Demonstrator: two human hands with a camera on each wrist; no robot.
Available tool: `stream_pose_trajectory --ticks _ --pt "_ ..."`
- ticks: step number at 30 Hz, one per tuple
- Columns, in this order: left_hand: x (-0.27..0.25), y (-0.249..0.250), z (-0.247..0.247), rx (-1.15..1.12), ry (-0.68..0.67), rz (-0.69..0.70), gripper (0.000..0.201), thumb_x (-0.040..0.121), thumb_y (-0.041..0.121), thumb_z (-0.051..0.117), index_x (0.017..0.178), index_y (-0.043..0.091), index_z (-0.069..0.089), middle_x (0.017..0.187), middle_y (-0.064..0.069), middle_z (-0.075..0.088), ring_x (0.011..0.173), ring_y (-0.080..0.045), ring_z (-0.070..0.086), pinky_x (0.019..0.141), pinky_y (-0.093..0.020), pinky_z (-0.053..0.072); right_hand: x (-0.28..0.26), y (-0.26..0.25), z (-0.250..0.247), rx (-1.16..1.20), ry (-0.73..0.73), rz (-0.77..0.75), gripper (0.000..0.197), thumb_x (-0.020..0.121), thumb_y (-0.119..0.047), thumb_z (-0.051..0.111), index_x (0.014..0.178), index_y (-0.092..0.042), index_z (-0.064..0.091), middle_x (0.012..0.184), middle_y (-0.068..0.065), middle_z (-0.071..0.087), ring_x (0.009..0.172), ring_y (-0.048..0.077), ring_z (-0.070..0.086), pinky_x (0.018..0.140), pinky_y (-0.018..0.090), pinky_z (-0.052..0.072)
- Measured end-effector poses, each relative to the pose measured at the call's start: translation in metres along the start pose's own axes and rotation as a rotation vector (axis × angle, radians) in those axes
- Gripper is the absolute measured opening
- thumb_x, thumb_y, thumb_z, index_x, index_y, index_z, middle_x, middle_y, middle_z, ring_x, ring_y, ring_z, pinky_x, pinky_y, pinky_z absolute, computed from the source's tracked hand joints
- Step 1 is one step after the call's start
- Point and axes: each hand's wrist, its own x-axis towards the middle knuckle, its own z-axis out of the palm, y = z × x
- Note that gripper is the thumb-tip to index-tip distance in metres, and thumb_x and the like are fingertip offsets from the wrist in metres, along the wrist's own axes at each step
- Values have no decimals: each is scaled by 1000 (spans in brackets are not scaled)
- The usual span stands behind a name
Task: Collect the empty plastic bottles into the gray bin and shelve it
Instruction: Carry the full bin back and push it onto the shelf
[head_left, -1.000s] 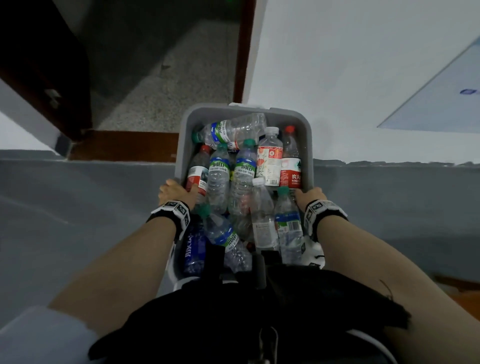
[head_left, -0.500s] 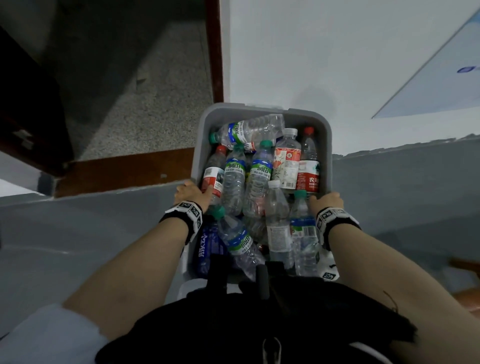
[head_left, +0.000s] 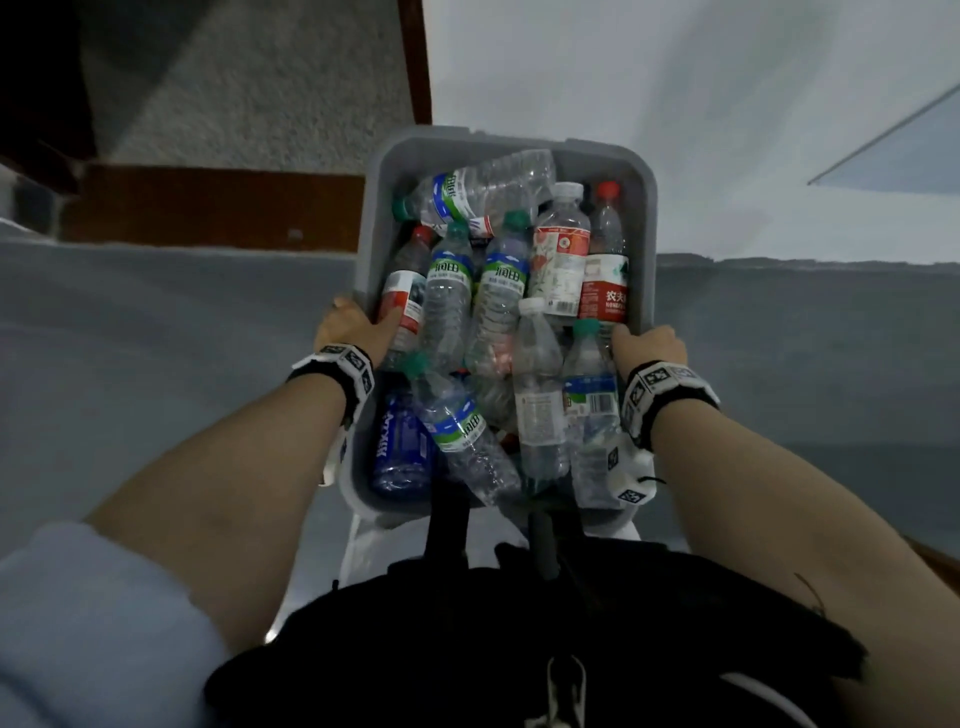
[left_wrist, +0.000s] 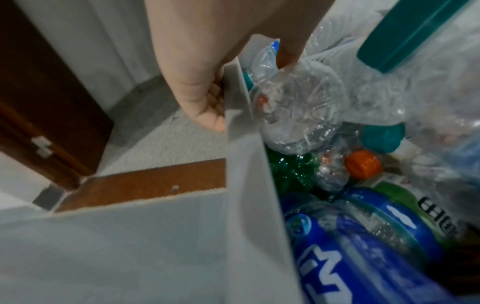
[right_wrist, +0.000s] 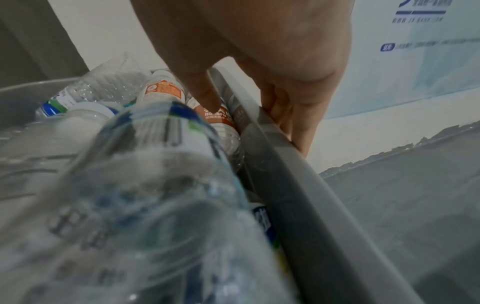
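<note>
The gray bin (head_left: 387, 161) is held up in front of my body, full of several empty plastic bottles (head_left: 498, 296) with green, red and white caps. My left hand (head_left: 350, 327) grips the bin's left rim, thumb inside against a bottle and fingers curled under the lip (left_wrist: 207, 98). My right hand (head_left: 647, 343) grips the right rim the same way, thumb inside and fingers under the edge (right_wrist: 288, 107). In the left wrist view the bin wall (left_wrist: 249, 185) and a blue-labelled bottle (left_wrist: 350, 246) show close up. A clear bottle (right_wrist: 145, 185) fills the right wrist view.
A white wall (head_left: 675, 104) rises just beyond the bin, with a pale poster (head_left: 909, 150) at the right. To the left are a dark wooden door frame (head_left: 415, 57), a brown threshold (head_left: 208, 205) and speckled floor (head_left: 249, 78). Gray floor (head_left: 156, 338) lies below.
The view has swung, so the bin and both hands sit further right against the doorway than a second ago. Both grips on the rim are unchanged.
</note>
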Motion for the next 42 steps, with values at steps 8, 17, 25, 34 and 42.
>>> stream_pose_trajectory --ticks 8,17,25,34,42 --pt "19 9 80 52 -78 -108 76 85 59 54 127 -3 43 128 -23 50 116 -40 52 94 -44 44 67 37 23 -104 -157 108 52 86 -39 52 118 2 56 117 22 62 100 37 61 73 34 44" --pt "85 -37 195 93 -102 -208 73 86 54 54 125 -7 42 126 -27 48 114 -43 50 94 -48 44 152 61 124 -264 -288 131 48 89 -35 52 118 3 56 117 22 62 102 36 61 71 32 42" --pt "155 -77 303 83 -76 -236 71 89 48 55 128 -9 40 130 -28 42 119 -43 45 101 -48 40 235 88 228 -284 -385 134 46 92 -34 49 121 1 58 114 18 63 98 33 59 77 34 43" --pt "210 -114 380 110 -71 -253 68 89 45 56 129 -7 39 132 -25 40 118 -40 46 101 -44 39 288 116 315 -226 -378 142 40 88 -30 50 111 1 62 94 14 61 87 31 58 74 33 43" --pt "215 -121 393 90 -60 -310 68 90 44 53 130 -9 37 132 -24 39 121 -40 44 104 -45 38 282 115 335 -275 -272 147 39 92 -24 50 121 1 56 121 19 61 110 34 58 75 29 37"
